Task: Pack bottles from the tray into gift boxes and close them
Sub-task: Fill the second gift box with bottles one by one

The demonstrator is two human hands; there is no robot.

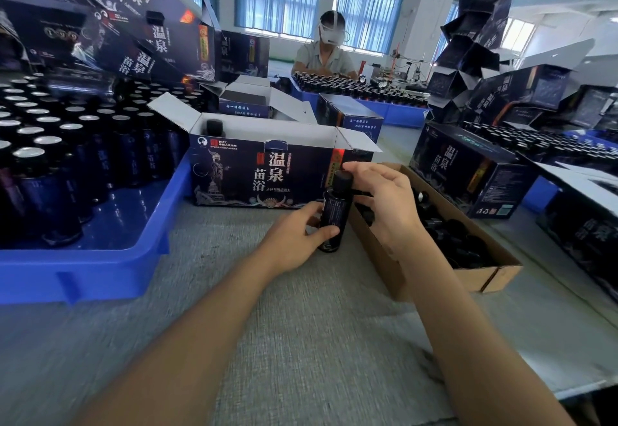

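Both hands on one dark glass bottle with a black cap [334, 215]: our left hand [294, 241] grips its lower body, our right hand [384, 201] curls round the cap. Bottle upright, low over the grey desk [301, 342], just in front of one open dark-blue printed gift box [240, 178]. We see one bottle top [214, 128] inside that box. One blue plastic tray [100, 278] at left, bottles too many to count. One brown cardboard box [468, 280] at right.

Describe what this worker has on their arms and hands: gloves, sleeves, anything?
Nothing shows. The left hand and right hand are bare: no gloves, rings or watch visible. The left forearm and right forearm are uncovered down to the picture's edge, so no sleeve is in view.
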